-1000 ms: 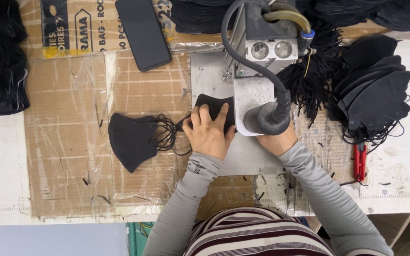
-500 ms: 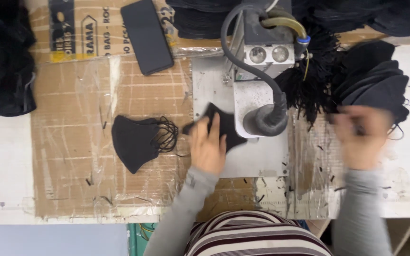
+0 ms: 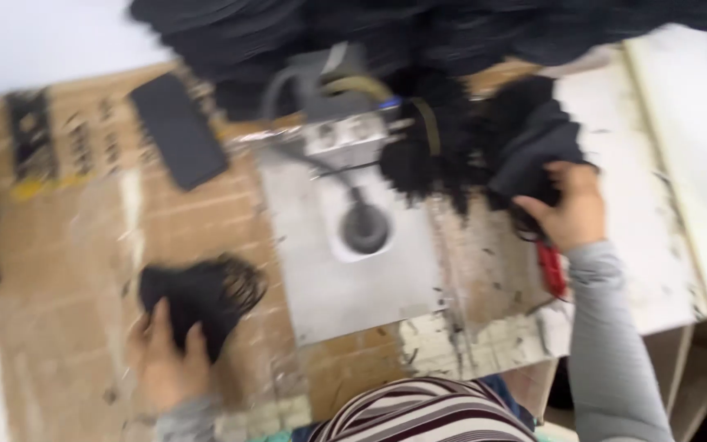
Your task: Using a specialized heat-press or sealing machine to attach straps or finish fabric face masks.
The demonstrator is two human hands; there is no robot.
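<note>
— Where are your hands right now?

— Nearest to me, my left hand point(image 3: 167, 364) is low on the left, over the brown cardboard sheet point(image 3: 67, 270), wrist bent, fingers spread and pressed on a black fabric piece point(image 3: 198, 299). The thumb and fingers lie on its near edge. The picture is blurred, so I cannot tell whether I am pinching it or only pressing it flat.

— And the piece itself?

— Dark, soft, roughly fan-shaped, with thin black loops fringing its far right side. It lies flat on the cardboard, just left of the grey metal plate point(image 3: 345, 270).

— The other hand?

— My right hand point(image 3: 570, 209) is further out on the right, grey sleeve stretched forward, fingers curled round the edge of another black fabric piece point(image 3: 533, 155) at the near side of a stack of black pieces. The grip is closed on it, thumb on top.

— What lies near it?

— A red-handled tool point(image 3: 551, 268) on the white table point(image 3: 664, 164), just below that wrist. Beyond the plate stands the grey machine head point(image 3: 341, 127) with its hoses, and a round dark opening point(image 3: 364, 227) sits in the plate's middle.

— Farther still?

— A flat black rectangular object point(image 3: 177, 131) on the cardboard, and a heap of black fabric point(image 3: 452, 33) along the far edge.
</note>
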